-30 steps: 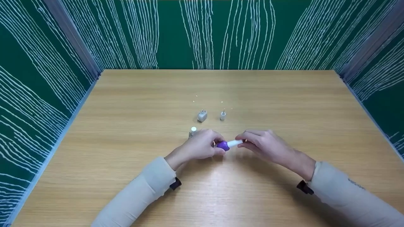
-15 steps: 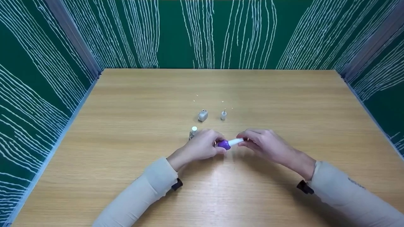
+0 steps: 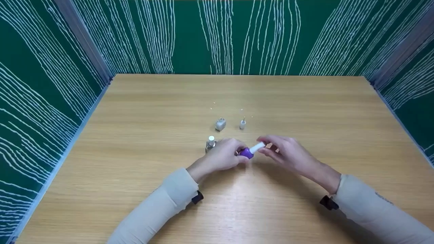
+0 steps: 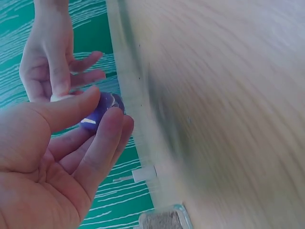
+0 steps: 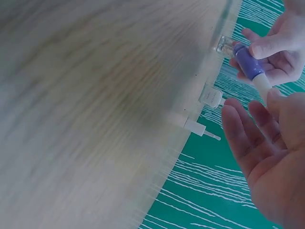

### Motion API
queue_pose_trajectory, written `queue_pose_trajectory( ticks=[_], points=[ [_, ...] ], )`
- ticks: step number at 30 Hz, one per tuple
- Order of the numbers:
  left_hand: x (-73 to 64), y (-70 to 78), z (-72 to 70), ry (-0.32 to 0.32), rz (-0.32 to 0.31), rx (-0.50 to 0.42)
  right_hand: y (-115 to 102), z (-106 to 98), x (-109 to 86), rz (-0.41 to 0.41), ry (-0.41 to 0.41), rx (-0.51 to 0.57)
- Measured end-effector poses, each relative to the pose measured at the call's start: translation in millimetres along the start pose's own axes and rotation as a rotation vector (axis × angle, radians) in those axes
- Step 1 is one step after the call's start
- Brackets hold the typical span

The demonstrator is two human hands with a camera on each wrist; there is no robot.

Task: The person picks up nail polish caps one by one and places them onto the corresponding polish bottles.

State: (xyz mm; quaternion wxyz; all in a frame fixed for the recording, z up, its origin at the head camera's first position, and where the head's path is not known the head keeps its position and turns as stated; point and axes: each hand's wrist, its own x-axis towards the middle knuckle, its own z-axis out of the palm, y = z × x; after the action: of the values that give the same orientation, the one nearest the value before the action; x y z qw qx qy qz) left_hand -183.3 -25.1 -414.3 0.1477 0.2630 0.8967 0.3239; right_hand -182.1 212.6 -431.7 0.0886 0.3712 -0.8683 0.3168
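Note:
My left hand (image 3: pixel 225 154) grips a purple nail polish bottle (image 3: pixel 246 153) by its body, fingers and thumb around it. The bottle lies on a slant, its long white cap (image 3: pixel 258 146) pointing up and to the right. At the cap's end my right hand (image 3: pixel 290 151) pinches it between thumb and fingers. Cap and bottle are still joined in the right wrist view, where the purple body (image 5: pixel 248 62) shows well. Just beyond my left hand stands another nail polish bottle (image 3: pixel 211 143), clear with a white cap, partly hidden by that hand in the head view.
Farther back stands an uncapped grey nail polish bottle (image 3: pixel 220 124). To its right, a white cap (image 3: pixel 242 124) stands with its brush pointing up. Tiny white specks lie behind them on the wooden table (image 3: pixel 162 112). Green walls with white streaks enclose the back and sides.
The purple bottle's capped end has swung upward, so it slants more steeply. My left hand has shifted slightly right, and my right hand's fingers have moved on the cap.

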Motion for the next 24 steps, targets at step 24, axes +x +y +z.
queue_pose_trajectory(
  ticks=[24],
  points=[
    [17.8,7.0,16.9,0.095,-0.119,-0.15,7.0,1.7,9.6,0.407,-0.231,0.311]
  ],
)
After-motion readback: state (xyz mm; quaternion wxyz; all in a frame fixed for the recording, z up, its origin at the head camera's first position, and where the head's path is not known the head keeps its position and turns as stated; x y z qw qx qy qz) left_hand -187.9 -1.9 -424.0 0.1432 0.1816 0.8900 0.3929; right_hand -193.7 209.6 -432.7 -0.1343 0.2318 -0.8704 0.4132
